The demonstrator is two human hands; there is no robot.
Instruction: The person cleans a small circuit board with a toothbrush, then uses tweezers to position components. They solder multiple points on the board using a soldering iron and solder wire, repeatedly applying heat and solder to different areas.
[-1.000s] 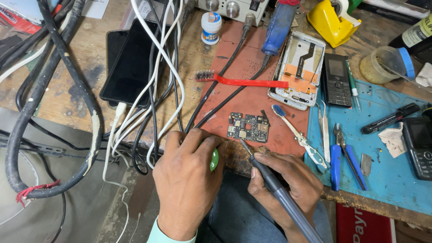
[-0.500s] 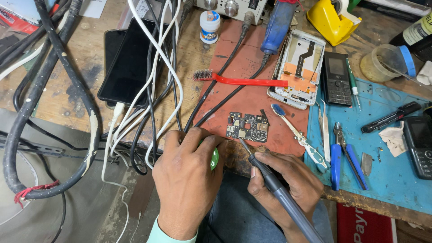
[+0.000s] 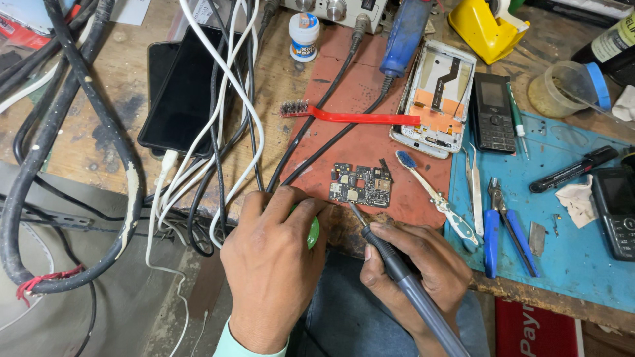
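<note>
The right hand [image 3: 423, 271] is closed in a pen-like grip on a soldering iron [image 3: 403, 274], its dark barrel running down toward the bottom edge of the view and its thin tip pointing up at the near edge of a small bare circuit board [image 3: 360, 185]. Whether the tip actually touches the board cannot be told. The board lies flat on a reddish-brown mat [image 3: 344, 142] on the worktop [image 3: 99, 112], just beyond both hands.

The left hand [image 3: 271, 264] sits left of the board, fingers curled together over a small green round object [image 3: 313, 231], of which only an edge shows; its fingertips rest at the near edge of the mat.

Beyond the board lies a red-handled brush [image 3: 350, 117], and farther beyond that a small white jar [image 3: 304, 36]. Just right of the board lies a toothbrush [image 3: 433, 195] with a blue head. Up and to the right of the board sits an opened phone chassis [image 3: 436, 106], with a black keypad phone [image 3: 493, 112] beside it. Farther right of the board, on a blue mat [image 3: 582, 258], lie tweezers [image 3: 475, 182] and blue-handled pliers [image 3: 503, 225]. Left of the board, white and black cables [image 3: 225, 132] cross a dark smartphone [image 3: 182, 92].
</note>
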